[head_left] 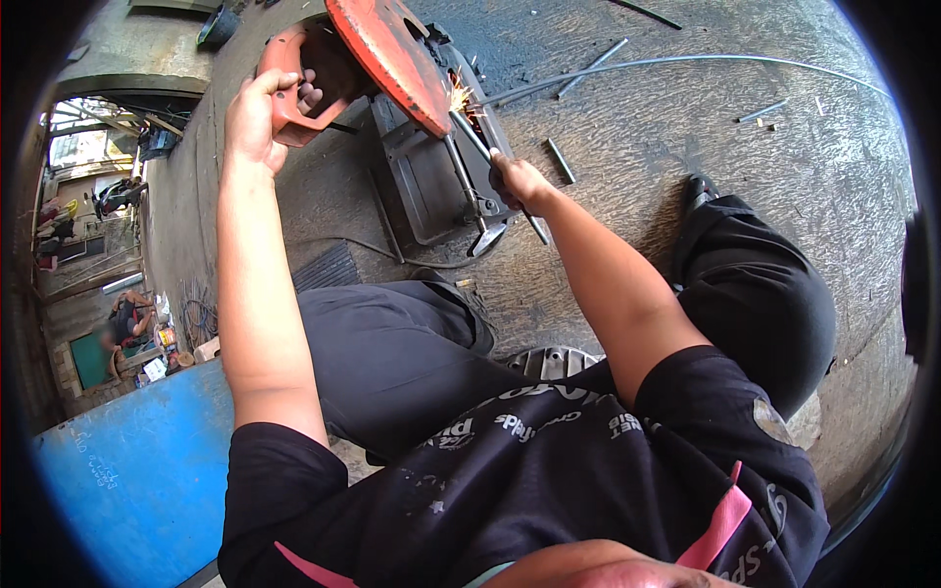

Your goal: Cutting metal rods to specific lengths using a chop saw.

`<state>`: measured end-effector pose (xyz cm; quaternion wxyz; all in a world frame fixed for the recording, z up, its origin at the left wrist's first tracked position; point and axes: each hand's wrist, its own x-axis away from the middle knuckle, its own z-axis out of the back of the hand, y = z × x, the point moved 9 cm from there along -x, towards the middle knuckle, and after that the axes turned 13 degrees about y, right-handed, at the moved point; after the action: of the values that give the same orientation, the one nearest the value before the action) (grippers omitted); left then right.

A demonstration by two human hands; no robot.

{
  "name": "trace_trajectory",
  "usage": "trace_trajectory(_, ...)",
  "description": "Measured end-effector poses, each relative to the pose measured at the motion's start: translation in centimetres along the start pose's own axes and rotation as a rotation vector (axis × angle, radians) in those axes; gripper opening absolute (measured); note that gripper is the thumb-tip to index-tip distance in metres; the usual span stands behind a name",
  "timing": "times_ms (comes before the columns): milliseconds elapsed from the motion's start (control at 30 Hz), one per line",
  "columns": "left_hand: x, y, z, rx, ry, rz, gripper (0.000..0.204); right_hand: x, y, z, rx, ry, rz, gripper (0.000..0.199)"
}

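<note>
An orange chop saw with a worn blade guard point(392, 64) stands on the floor in front of me. My left hand point(257, 122) is wrapped round its orange handle point(294, 122). Below the guard's edge, orange sparks point(459, 96) fly where the saw meets a long thin metal rod point(472, 134). My right hand point(518, 183) grips this rod, whose near end sticks out past my fingers. Under the guard sits the saw's dark metal base point(417, 181), with a vise screw and crank handle point(484, 235) at its near end. The guard hides the cutting disc.
Cut metal pieces point(560, 161) lie on the floor to the right, with more rods point(592, 69) farther off. A cable point(431, 263) runs near the base. At left stand a blue panel point(137, 470) and an opening, through which another person point(127, 318) is seen.
</note>
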<state>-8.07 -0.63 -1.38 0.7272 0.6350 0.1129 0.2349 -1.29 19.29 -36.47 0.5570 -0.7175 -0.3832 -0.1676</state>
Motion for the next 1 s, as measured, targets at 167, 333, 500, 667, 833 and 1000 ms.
trace_trajectory(167, 0.0, -0.2, 0.0, -0.036, 0.009, 0.013, 0.038, 0.6, 0.4, -1.6, -0.141, -0.194, -0.113, 0.053)
trace_trajectory(333, 0.1, -0.1, -0.1, -0.036, 0.011, 0.013, 0.036, 0.2, 0.3, -1.5, -0.037, -0.129, 0.016, 0.054)
trace_trajectory(500, 0.1, 0.0, -0.1, -0.039, 0.014, 0.010, 0.037, 0.1, -0.2, -0.5, 0.063, 0.004, 0.142, 0.050)
trace_trajectory(667, 0.1, 0.0, -0.1, -0.045, 0.021, 0.007, 0.038, 0.0, -1.0, -0.6, 0.038, 0.044, 0.217, 0.045)
trace_trajectory(833, 0.1, 0.0, -0.1, -0.039, 0.019, 0.004, 0.038, 0.0, -0.9, -0.4, 0.055, 0.078, 0.208, 0.042)
trace_trajectory(1000, 0.1, 0.0, -0.2, -0.037, 0.011, 0.003, 0.038, 0.1, -0.4, -0.8, 0.009, 0.044, 0.123, 0.044)
